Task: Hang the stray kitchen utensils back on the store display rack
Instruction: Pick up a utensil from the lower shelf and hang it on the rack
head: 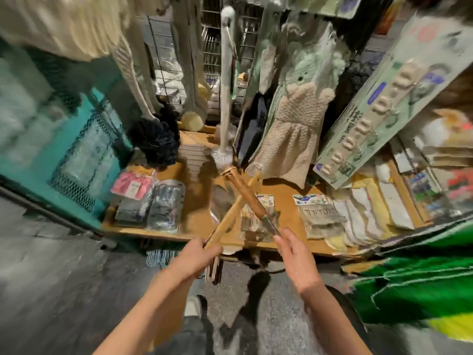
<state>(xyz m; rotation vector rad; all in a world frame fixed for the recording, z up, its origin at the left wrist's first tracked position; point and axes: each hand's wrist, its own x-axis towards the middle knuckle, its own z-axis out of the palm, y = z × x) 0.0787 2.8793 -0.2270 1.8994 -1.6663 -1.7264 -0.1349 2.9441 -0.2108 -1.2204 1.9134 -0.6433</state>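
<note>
our left hand (202,254) and right hand (294,252) each grip a crossed wooden utensil (247,193) above the cluttered wooden tabletop (281,190); motion blur obscures the hanging stock.

Beige knit towel (294,134) hanging; packaged goods (151,203) on wooden shelf (199,221).

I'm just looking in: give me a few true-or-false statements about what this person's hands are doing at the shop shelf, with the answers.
1. The left hand holds a light wooden utensil. True.
2. The right hand is empty. False: it pinches the metal end of a dark-handled utensil.
3. The two utensils cross each other above the wooden shelf. True.
4. Both utensils already hang on the rack. False: both are in the hands.
5. A beige knitted glove hangs behind the utensils. True.
</note>
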